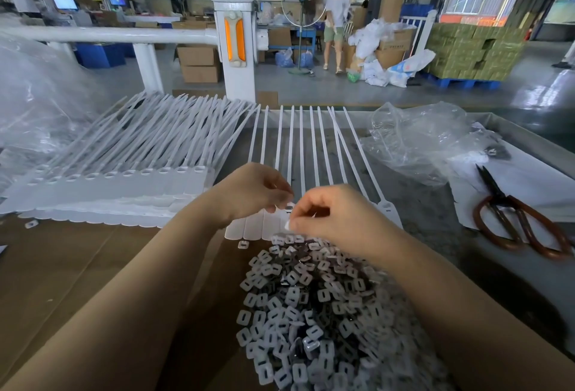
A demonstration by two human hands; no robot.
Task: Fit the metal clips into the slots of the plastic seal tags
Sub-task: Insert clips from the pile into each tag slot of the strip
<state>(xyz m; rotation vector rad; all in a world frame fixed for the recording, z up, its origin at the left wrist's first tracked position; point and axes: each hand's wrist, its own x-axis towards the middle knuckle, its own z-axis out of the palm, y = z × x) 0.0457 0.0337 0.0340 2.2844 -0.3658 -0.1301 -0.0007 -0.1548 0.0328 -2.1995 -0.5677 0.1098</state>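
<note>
Head view: left hand (249,191) pinches a tag (273,222) in the row; right hand (329,216) pinches a clip (287,225) at it, above the clip pile (311,306) on the desk (77,266).

White plastic seal tags (258,229) lie under the hands, more stacked white ones (124,173) to their left. Below the hands, a heap of silvery-white metal clips (311,313) with dark slots covers brown cardboard (77,266). Right of the hands lie black-bladed scissors (513,216) with reddish-brown handles.
</note>
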